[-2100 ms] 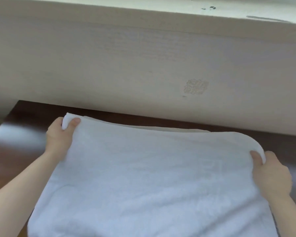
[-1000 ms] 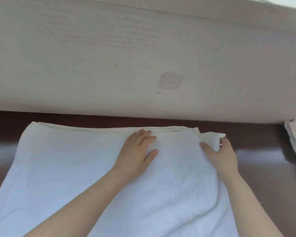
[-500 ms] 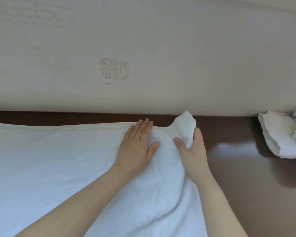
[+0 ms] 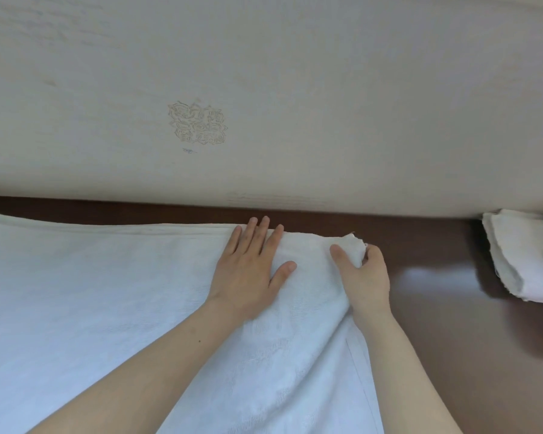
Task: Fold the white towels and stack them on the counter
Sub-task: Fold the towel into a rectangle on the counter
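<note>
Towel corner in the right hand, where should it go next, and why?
Probably tug the corner a little rightward and lay it flat on the counter. The right hand pinches it bunched up, while the left hand presses flat on the towel, pinning it.

Head camera looks down, close over counter (image 4: 436, 292), facing wall (image 4: 326, 89).
</note>
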A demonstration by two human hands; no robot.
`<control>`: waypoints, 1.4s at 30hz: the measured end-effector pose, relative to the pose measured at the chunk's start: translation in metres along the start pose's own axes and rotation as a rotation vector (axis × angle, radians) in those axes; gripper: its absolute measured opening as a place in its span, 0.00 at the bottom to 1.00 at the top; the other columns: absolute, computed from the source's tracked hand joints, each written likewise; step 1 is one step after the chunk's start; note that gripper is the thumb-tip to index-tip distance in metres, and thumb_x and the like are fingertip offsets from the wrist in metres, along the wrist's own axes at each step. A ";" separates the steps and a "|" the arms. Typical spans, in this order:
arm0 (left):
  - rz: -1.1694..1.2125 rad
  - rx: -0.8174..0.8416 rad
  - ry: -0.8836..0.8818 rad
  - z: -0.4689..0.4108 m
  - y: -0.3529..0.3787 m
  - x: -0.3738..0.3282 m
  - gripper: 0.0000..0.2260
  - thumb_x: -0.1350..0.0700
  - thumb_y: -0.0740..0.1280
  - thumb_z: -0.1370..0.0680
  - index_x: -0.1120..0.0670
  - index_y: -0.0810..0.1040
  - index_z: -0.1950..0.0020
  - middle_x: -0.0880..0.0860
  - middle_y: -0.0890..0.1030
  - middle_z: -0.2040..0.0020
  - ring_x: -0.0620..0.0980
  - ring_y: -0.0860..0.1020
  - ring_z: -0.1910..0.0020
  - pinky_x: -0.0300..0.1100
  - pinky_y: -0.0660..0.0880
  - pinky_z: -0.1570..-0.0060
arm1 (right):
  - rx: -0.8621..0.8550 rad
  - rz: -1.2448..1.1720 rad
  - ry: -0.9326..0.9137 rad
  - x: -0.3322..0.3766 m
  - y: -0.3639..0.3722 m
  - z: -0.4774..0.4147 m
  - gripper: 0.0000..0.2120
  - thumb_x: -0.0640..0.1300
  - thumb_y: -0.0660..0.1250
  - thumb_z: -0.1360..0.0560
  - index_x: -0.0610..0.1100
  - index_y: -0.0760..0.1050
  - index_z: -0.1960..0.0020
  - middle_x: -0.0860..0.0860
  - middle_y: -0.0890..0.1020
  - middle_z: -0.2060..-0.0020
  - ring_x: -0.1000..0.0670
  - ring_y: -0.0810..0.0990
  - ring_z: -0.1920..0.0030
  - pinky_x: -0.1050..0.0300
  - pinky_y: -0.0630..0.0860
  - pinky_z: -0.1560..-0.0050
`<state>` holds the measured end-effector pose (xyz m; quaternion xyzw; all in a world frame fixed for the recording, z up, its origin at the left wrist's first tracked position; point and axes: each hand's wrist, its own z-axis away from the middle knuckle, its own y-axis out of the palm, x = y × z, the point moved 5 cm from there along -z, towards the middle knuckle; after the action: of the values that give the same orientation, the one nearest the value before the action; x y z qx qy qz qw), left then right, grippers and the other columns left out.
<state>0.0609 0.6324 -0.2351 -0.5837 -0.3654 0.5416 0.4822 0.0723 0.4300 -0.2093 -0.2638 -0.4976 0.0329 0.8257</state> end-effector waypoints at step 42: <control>0.064 -0.069 -0.102 0.030 -0.008 0.019 0.27 0.45 0.53 0.16 0.55 0.59 0.21 0.60 0.62 0.22 0.60 0.55 0.21 0.53 0.46 0.22 | 0.804 0.129 0.170 -0.038 -0.065 0.077 0.16 0.40 0.75 0.28 0.51 0.79 0.42 0.55 0.86 0.49 0.56 0.85 0.50 0.68 0.77 0.62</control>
<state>0.0354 0.6573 -0.2306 -0.5828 -0.3894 0.5728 0.4250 -0.0249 0.3931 -0.1814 0.0470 -0.3578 0.2545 0.8972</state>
